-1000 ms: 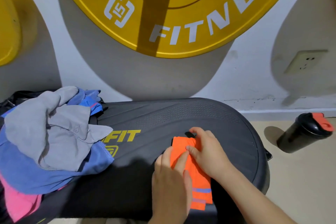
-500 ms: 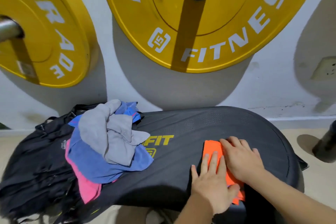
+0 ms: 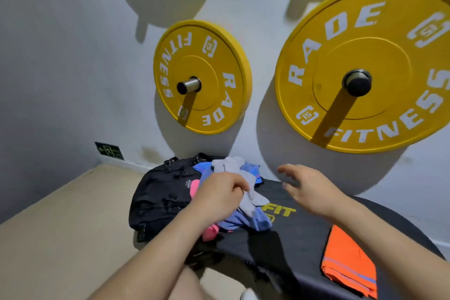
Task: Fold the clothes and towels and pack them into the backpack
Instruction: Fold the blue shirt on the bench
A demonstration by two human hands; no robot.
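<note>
A pile of loose clothes lies at the left end of the black bench [image 3: 302,238]: a grey garment [image 3: 239,179] on top, a blue one [image 3: 246,220] under it, a pink one [image 3: 210,231] lowest. My left hand [image 3: 219,193] has its fingers curled into the grey garment on the pile. My right hand [image 3: 308,189] hovers above the bench to the right of the pile, fingers spread, holding nothing. The folded orange towel [image 3: 348,263] lies flat at the bench's near right. A black backpack [image 3: 158,197] sits slumped just left of the pile.
Two yellow weight plates [image 3: 202,75] [image 3: 365,66] hang on pegs on the white wall behind the bench. Beige floor [image 3: 60,226] spreads to the left, running into a room corner. My bare knee [image 3: 185,285] shows at the bottom.
Both hands left the folded orange towel, which stays on the bench. My left hand moved left onto the clothes pile, my right lifted. The view swung left and up.
</note>
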